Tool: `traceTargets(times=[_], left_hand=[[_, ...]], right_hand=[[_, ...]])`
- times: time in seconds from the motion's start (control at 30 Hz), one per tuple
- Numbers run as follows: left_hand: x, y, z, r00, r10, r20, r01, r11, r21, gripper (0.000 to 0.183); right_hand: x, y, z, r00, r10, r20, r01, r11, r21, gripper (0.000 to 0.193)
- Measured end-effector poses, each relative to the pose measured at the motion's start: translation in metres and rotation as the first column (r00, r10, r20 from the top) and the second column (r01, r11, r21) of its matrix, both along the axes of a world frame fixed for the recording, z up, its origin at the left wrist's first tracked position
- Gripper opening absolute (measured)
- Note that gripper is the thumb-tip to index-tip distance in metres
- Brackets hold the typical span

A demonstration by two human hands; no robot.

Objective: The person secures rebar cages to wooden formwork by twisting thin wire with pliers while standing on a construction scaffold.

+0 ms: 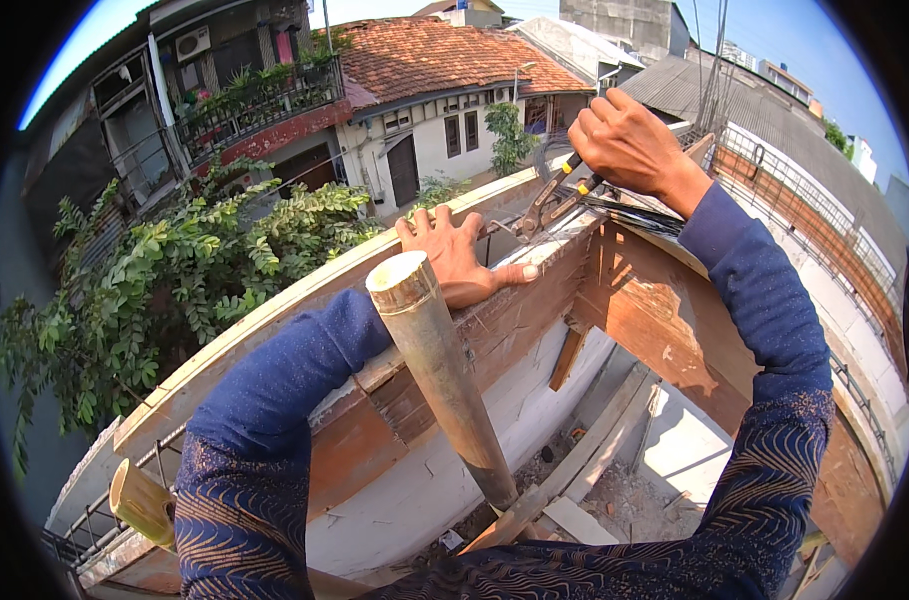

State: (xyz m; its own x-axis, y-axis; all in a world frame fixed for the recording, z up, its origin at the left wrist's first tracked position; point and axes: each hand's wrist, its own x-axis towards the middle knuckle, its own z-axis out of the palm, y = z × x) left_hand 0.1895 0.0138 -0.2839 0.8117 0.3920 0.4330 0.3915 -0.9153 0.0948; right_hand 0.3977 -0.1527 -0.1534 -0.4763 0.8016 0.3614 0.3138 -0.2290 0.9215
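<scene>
My right hand (629, 145) is closed around the black and yellow handles of a pair of pincers (551, 203), raised over the corner of the wooden formwork (519, 325). The pincers' jaws point down and left, close to a thin piece of wire or metal at the board edge; whether they grip it is too small to tell. With fingers spread, my left hand (452, 258) rests on the formwork's top, its thumb along the near board. A bundle of dark tie wire (642, 216) lies just right of the pincers, below my right wrist.
A bamboo pole (439, 370) stands upright near my left wrist, with another cut bamboo end (141, 503) at lower left. Planks (584, 450) and rubble lie far below inside the walls. Upright rebar (714, 75) rises beyond the corner. Leafy branches (174, 270) border the outer side.
</scene>
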Motion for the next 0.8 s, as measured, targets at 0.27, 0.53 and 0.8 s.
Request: traceTargets(times=[0.27, 0.53, 0.8], left_hand=[[-0.002, 0.052, 0.025, 0.971, -0.225, 0.083, 0.235, 0.961, -0.143, 0.044], [0.001, 0.055, 0.022, 0.981, -0.193, -0.002, 0.190, 0.968, 0.161, 0.044], [0.010, 0.047, -0.003, 0.976, -0.194, 0.100, 0.150, 0.928, 0.340, 0.040]], right_hand=[[-0.012, -0.023, -0.025, 0.982, -0.109, -0.157, 0.119, 0.991, 0.056, 0.007], [-0.011, -0.066, -0.058, 0.927, -0.118, -0.355, 0.182, 0.971, 0.153, 0.045], [-0.029, -0.120, -0.120, -0.163, 0.171, -0.972, 0.254, 0.959, 0.126, 0.027]])
